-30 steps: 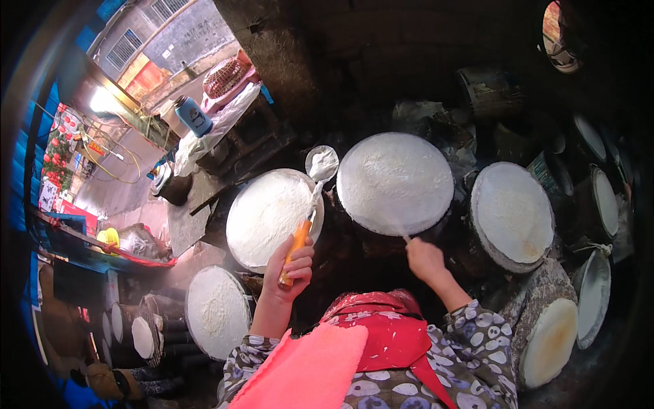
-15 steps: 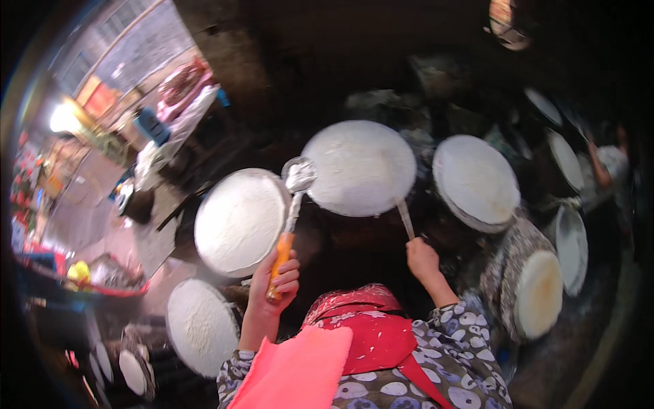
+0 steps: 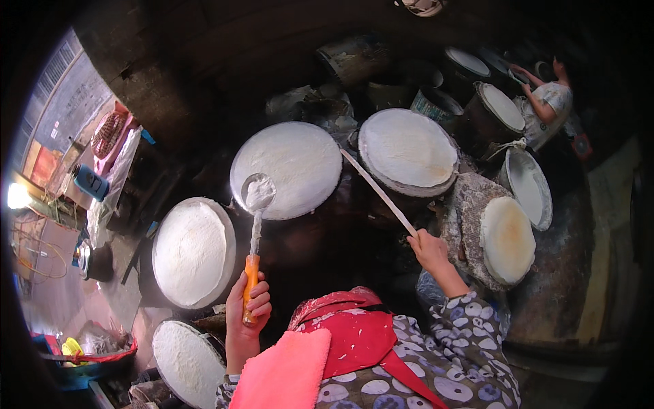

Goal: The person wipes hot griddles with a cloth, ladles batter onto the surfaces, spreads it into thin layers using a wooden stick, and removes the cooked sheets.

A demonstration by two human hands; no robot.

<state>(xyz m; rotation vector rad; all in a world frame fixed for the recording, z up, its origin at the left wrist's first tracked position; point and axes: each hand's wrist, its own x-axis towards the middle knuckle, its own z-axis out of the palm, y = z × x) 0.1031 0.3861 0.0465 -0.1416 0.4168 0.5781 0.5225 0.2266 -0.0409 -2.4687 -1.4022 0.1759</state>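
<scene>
My left hand (image 3: 246, 307) is closed around the orange handle of a ladle (image 3: 259, 193), whose white-coated bowl holds a lump of white batter or dough. The bowl hangs over the lower left of a round plate covered with a white layer (image 3: 289, 160). In my right hand (image 3: 432, 252) is a long thin wooden stick (image 3: 378, 191), its far tip between that middle round and a second white round (image 3: 409, 150) to the right. Another white round (image 3: 193, 252) lies left of the ladle, with one more (image 3: 187, 361) below it. At right, a round flatbread (image 3: 509, 238) is browned in its middle.
A metal basin (image 3: 530, 187) with white contents stands at the right, near a white-topped bucket (image 3: 501, 108). Beyond them another person (image 3: 548, 105) is at work. At left are a blue container (image 3: 90, 182) and a red-rimmed tub (image 3: 109, 356) holding bags and something yellow.
My view has turned right, so the rounds sit further left in it. The ladle's bowl is now over the middle round's edge, and the stick's tip has come up to the gap right of it.
</scene>
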